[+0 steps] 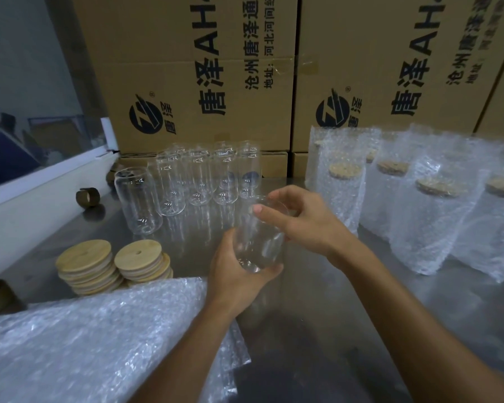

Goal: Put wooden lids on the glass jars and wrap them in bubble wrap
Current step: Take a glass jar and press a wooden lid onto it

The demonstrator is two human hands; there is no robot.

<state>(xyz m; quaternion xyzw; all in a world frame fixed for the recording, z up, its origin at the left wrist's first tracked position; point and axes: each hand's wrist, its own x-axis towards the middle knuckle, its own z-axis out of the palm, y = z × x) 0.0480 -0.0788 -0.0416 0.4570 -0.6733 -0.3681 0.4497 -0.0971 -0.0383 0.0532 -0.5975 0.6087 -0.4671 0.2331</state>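
A bare jar was held tilted above the worktop between both hands. The left grip was curled round its base from below; the right grip was closed over the open mouth, fingers bent across the far rim and thumb on the near side. No lid was on it.

The step in hand was judged to be the lidding of this jar, with wrapping to follow. The next move was judged to call for one grip to be freed, most likely the right, so that a lid could be lifted from the two stacks of lids lying to the left of the left grip and pressed squarely onto the mouth, while the base was kept steady. Care was thought to be needed, since smooth glass may slip in a one-handed hold.

The jar was clear, thin-walled and can-shaped, rounded at the base and narrowed at the neck; its outline was hard to trace against the shiny worktop.

Just below the left grip, a sheet of bubble wrap lay spread under the left forearm. Beyond both grips, a cluster of empty jars stood upright and unlidded. To the right of the right grip, a row of wrapped jars stood with lids showing through the wrap. Printed cartons were stacked behind everything.
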